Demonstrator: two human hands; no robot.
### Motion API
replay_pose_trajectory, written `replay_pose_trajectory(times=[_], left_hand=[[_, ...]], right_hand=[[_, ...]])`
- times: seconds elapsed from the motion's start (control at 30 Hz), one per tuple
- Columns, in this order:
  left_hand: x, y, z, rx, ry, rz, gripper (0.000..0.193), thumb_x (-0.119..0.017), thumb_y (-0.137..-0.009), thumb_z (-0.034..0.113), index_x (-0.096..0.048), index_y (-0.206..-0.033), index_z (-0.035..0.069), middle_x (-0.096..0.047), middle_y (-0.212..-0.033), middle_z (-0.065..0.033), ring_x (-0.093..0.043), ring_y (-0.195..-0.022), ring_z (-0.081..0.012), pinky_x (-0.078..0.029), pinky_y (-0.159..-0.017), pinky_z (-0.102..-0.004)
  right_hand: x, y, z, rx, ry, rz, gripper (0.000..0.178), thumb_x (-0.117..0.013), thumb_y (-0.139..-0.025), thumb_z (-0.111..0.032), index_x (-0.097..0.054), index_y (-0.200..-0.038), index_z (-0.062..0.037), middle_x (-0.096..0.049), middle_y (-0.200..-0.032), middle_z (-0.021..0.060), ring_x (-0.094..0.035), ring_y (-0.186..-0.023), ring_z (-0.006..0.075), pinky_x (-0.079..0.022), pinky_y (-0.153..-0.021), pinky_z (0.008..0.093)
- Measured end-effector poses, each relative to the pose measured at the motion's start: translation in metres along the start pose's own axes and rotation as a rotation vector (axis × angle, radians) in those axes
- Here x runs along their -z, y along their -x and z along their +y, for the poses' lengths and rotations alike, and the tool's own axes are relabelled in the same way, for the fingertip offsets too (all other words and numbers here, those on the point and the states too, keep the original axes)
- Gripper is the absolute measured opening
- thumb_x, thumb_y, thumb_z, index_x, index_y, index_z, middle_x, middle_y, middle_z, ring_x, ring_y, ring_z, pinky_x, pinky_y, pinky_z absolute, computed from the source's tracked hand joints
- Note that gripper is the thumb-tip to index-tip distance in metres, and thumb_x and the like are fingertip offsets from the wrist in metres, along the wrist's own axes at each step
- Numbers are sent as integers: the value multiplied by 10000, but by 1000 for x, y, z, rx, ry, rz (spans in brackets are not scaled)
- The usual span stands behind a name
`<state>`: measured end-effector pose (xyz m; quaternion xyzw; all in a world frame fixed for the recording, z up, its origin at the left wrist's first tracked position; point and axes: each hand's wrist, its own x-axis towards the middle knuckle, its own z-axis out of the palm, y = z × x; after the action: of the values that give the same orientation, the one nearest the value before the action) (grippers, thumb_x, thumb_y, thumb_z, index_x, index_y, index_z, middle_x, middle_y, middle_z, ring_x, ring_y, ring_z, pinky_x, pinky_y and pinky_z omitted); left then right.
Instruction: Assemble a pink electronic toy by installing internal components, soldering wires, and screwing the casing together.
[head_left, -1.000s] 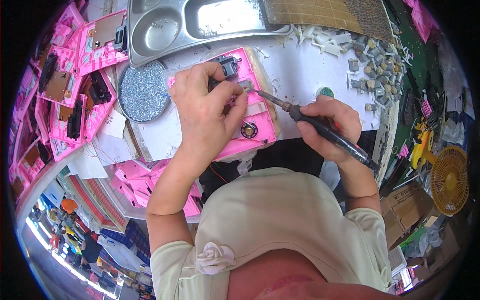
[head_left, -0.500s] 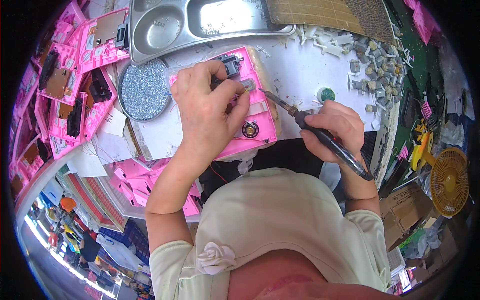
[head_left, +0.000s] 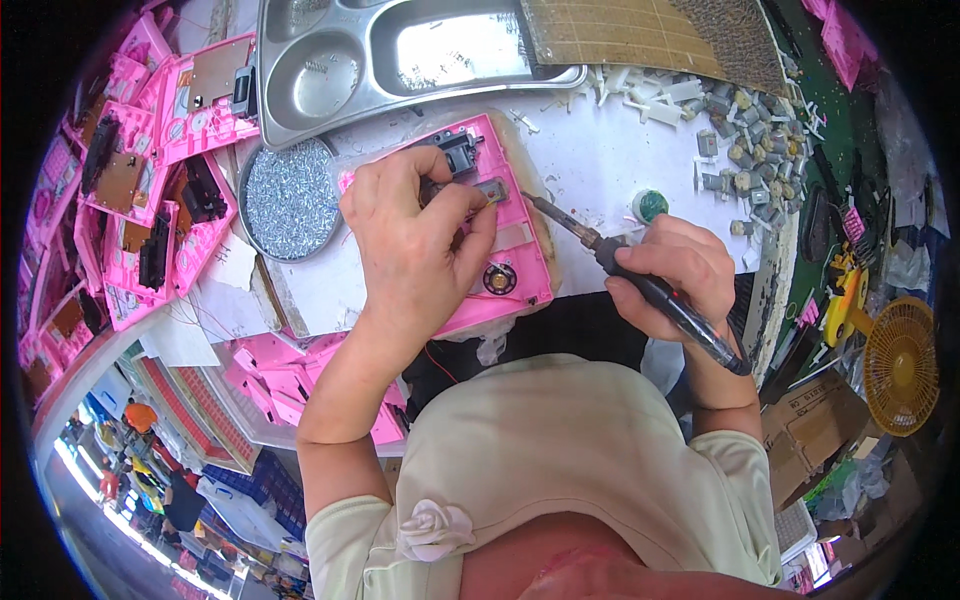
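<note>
The pink panel [head_left: 492,145] lies on a pale pad [head_left: 533,165] on the tabletop [head_left: 590,150], in front of the person. The left hand [head_left: 405,228] is over the panel's left part, hiding much of it. Its thumb and forefinger are together, fingertips right beside the small motor [head_left: 492,190] on the panel; what they may pinch is too small to tell. The right hand [head_left: 685,280], right of the panel, has its fingers clamped on the iron [head_left: 655,290]. The iron slants toward the panel, its tip near its right edge, apart from the motor. Also on the panel are a dark mechanism [head_left: 458,153], farther from the person than the motor, and a round speaker [head_left: 499,279], nearer.

Left of the panel is a dish [head_left: 243,215] full of screws [head_left: 290,200]; farther left, more pink shells [head_left: 150,200] lie heaped. Beyond the panel is the steel tray [head_left: 420,97], partly under a brown board [head_left: 640,40]. Right of the panel are a green roll [head_left: 650,206] and, farther off, loose motors [head_left: 750,150] beside white parts [head_left: 655,105].
</note>
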<state>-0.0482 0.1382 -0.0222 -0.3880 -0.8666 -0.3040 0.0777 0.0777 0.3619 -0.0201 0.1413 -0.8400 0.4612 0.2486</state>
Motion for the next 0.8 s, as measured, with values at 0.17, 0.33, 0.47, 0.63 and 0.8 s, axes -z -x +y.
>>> replay_pose_trajectory(times=[0.17, 0.33, 0.47, 0.63, 0.8], left_hand=[[2, 1, 1, 5, -5, -14, 151, -813, -676, 145, -710, -786, 130, -589, -960, -38, -546, -936, -259, -355, -819, -414], [4, 2, 0, 14, -13, -21, 147, -814, -700, 162, -723, -812, 135, -591, -961, -33, -548, -935, -250, -349, -831, -411], [3, 3, 0, 19, -29, -24, 139, -806, -720, 165, -724, -829, 140, -587, -960, -29, -545, -929, -244, -337, -848, -408], [3, -2, 3, 0, -80, -38, 128, -788, -740, 171, -719, -844, 142, -574, -950, -27, -538, -917, -239, -323, -864, -414], [4, -9, 2, -80, -128, -50, 128, -780, -732, 176, -701, -828, 146, -555, -963, -27, -525, -907, -235, -311, -863, -420]], right_hand=[[1, 0, 1, -5, 1, -8, 329, -819, -666, 17, -674, -959, -20, -659, -692, 64, -525, -489, 193, -408, -449, 297], [0, -1, 1, -1, -7, 2, 331, -820, -666, 14, -676, -962, -22, -647, -679, 59, -527, -489, 194, -404, -442, 297], [0, -1, 2, -9, 7, -10, 342, -825, -661, 12, -679, -967, -31, -633, -664, 51, -530, -489, 195, -404, -437, 299], [-6, -2, 5, -6, 1, 18, 354, -835, -660, 6, -679, -973, -43, -625, -658, 45, -533, -490, 193, -411, -439, 299], [-10, -2, 10, 7, 7, 15, 349, -837, -686, -7, -674, -993, -40, -612, -651, 46, -541, -497, 195, -415, -442, 301]])
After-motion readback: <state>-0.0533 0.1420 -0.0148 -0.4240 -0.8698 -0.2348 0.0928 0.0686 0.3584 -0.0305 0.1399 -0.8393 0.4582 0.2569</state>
